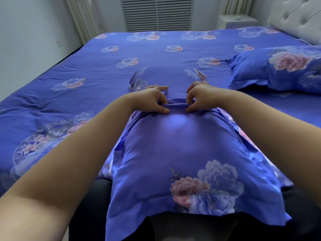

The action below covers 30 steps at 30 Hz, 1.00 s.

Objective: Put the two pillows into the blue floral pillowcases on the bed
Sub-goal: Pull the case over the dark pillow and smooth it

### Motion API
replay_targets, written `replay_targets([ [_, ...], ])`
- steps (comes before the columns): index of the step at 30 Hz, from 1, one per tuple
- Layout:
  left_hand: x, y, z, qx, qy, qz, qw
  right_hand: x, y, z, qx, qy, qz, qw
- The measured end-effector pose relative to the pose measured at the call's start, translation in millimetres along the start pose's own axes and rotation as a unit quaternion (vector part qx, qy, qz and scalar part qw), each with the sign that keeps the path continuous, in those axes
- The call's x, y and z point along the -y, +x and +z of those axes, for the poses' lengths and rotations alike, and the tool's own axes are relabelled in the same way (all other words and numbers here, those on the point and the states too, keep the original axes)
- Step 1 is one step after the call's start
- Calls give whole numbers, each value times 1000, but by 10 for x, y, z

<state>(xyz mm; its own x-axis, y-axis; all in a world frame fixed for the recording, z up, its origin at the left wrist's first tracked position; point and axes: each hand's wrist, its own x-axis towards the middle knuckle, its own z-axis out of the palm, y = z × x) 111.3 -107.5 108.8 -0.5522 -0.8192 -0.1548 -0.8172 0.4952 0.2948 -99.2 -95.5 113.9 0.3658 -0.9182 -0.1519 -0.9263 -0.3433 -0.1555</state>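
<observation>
A plump pillow in a blue floral pillowcase (182, 153) lies lengthwise in front of me, its near end hanging over the bed's edge against my body. At its far end my left hand (152, 100) and my right hand (201, 98) both pinch the folded edge of the pillowcase's opening, thumbs underneath and fingers curled over the top. The pillow itself is hidden inside the fabric. A second pillow in a matching blue floral pillowcase (278, 66) rests at the right, near the head of the bed.
The bed (86, 70) is covered with a blue floral sheet. A white tufted headboard (298, 16) stands at the far right with a white nightstand (236, 21) beside it. A louvred panel (156, 13) and curtains line the back wall.
</observation>
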Motion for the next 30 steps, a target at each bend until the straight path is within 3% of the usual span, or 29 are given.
replay_targets([
  [2, -9, -13, -4, 5, 60, -12, 998, 86, -48, 113, -132, -69, -15, 989],
  [5, -60, -76, 10, -49, 107, -35, 992, 195, -117, 345, -329, -108, -80, 935],
  [9, -193, -157, 123, -178, 113, -10, 977, 150, -170, 397, -285, -58, -47, 956],
  [12, -201, -197, 183, -187, 131, -5, 974, 101, -163, 367, -253, -13, -69, 965],
  [16, -211, -155, 219, -227, 284, 3, 932, 174, -134, 218, -164, 90, -64, 980],
  [20, -232, -128, 306, -274, 311, -6, 910, 124, -102, 10, -63, 8, -22, 998],
  [22, -211, -131, 344, -311, 276, 0, 909, 57, -92, -67, -58, -40, 4, 998],
  [24, -210, -131, 369, -311, 193, -12, 930, -20, -73, -93, -78, -38, 24, 996],
  [30, -230, 1, 201, -137, -51, -50, 988, -111, -40, 51, -155, 150, -7, 976],
])
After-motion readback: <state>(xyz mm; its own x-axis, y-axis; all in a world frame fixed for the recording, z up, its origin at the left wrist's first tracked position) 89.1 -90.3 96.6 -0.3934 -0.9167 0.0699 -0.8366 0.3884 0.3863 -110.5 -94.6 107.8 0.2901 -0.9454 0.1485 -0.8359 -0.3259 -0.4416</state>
